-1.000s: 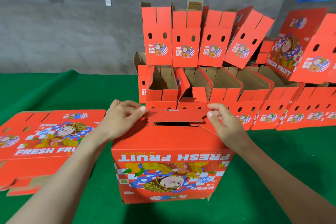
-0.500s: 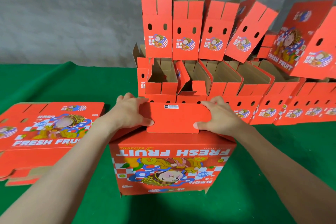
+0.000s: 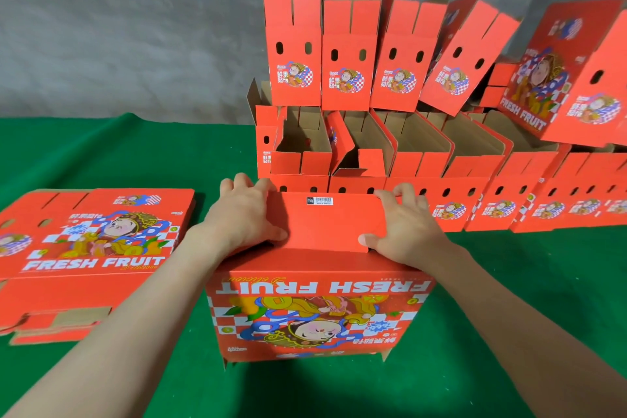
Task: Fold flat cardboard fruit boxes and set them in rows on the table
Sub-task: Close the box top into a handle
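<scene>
A red "FRESH FRUIT" box (image 3: pixel 315 312) stands upside down on the green table, right in front of me. Its plain red bottom flap (image 3: pixel 327 224), with a small barcode label, lies folded flat across the top. My left hand (image 3: pixel 242 215) lies palm down on the flap's left end, thumb pressing near its front edge. My right hand (image 3: pixel 405 226) does the same on the right end. Both hands' fingertips reach the far edge of the box.
A stack of flat boxes (image 3: pixel 84 254) lies at the left on the green table (image 3: pixel 509 299). Behind my box, folded open boxes (image 3: pixel 420 142) stand in rows, with more (image 3: pixel 346 54) stacked on top. A tilted box (image 3: pixel 576 78) leans at the right.
One second ago both hands held the flap by its corners, raised. It has since come down towards me onto the box, and my hands now press on it.
</scene>
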